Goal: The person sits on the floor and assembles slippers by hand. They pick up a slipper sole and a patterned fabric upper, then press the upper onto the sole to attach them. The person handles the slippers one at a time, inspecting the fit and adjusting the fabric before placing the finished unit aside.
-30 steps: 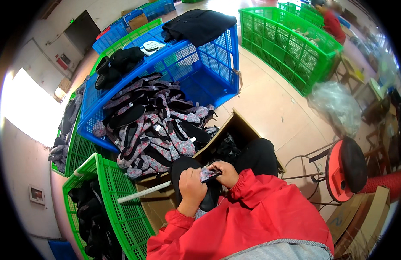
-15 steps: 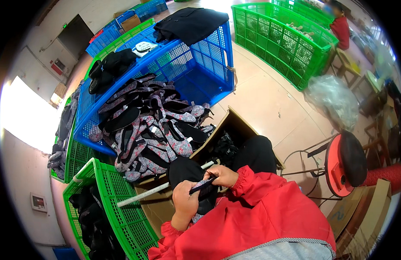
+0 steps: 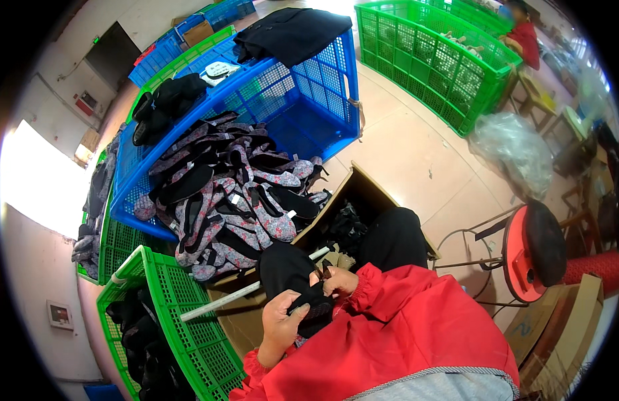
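The small black fabric slipper [image 3: 313,309] sits over the person's lap, close against the red jacket, held between both hands. A second ago it showed a pale patterned side and lay higher, near the fingertips; now the dark side faces up and it has come down and turned, so the work on it seems to have moved on to another side or edge. The left hand [image 3: 282,325] curls under and around it from below, its grip closed on the slipper. The right hand [image 3: 338,281] pinches the slipper's upper end, its grip narrow and shut on the same piece. Just ahead a white stick [image 3: 249,293] lies across an open brown cardboard box [image 3: 363,194]. Beyond it a heap of grey flowered slippers [image 3: 236,200] fills a blue plastic crate [image 3: 309,100], with a green plastic crate [image 3: 182,321] to the left.
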`<state>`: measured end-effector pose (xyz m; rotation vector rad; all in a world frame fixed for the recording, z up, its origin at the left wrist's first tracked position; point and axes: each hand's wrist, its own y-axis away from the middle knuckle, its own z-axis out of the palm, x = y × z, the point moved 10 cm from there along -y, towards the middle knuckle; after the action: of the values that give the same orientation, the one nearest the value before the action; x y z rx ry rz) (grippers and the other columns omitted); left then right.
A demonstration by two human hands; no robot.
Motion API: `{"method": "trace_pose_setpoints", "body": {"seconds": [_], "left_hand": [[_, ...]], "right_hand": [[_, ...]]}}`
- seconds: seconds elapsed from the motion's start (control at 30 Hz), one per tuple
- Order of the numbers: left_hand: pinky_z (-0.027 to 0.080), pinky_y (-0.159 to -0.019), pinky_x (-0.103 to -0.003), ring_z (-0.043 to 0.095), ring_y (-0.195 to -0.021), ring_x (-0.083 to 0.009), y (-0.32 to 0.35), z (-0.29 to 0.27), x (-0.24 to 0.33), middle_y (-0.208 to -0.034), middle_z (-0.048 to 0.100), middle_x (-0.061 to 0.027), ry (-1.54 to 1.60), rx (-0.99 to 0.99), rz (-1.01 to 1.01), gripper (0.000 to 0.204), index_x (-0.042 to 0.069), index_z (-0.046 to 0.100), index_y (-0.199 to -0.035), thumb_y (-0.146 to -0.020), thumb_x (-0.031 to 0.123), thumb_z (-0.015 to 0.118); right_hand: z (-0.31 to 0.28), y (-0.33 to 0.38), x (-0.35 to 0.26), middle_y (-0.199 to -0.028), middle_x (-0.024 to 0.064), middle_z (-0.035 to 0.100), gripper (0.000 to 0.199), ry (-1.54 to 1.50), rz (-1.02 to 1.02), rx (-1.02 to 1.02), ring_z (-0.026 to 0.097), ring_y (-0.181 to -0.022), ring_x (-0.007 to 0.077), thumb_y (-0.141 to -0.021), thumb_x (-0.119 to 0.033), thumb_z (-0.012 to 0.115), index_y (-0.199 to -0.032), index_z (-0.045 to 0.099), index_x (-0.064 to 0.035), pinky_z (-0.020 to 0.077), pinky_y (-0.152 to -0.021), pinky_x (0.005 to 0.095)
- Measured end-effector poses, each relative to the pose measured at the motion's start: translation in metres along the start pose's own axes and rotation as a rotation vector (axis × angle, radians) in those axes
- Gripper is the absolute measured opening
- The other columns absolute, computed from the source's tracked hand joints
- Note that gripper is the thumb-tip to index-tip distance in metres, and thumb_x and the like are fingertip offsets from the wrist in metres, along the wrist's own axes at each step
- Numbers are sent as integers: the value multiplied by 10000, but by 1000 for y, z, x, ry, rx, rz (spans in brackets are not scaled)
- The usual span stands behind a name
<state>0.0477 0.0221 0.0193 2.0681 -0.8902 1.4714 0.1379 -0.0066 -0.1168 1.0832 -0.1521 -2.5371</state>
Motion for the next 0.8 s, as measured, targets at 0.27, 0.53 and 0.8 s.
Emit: {"method": "trace_pose_setpoints", "body": {"seconds": [0.27, 0.53, 0.8], "left_hand": [[450, -659, -259, 580, -691, -148, 9, -4, -18, -767, 632, -56, 31, -2, -22, 98, -39, 660, -889, -809, 13, 683], [477, -755, -228, 601, -783, -97, 25, -18, -49, -866, 677, -27, 694, 156, -207, 149, -40, 682, -963, -825, -9, 729], [475, -707, -275, 577, -778, -127, 38, -32, -47, -863, 625, -17, 398, 126, -142, 210, -14, 655, -916, -772, 83, 773]], "right_hand": [[4, -5, 10, -621, -30, 456, 342, -73, -2, -115, 335, -447, 62, -674, -16, 596, -1010, 573, -76, 242, -423, 223], [32, 6, -18, -853, -45, 542, 273, 96, -177, 31, 470, -704, 30, -792, 8, 592, -1054, 576, -68, 375, -626, 186], [48, -11, -6, -926, -49, 515, 122, 244, -325, -29, 449, -846, 27, -953, -112, 611, -1041, 564, -41, 394, -751, 204]]}}
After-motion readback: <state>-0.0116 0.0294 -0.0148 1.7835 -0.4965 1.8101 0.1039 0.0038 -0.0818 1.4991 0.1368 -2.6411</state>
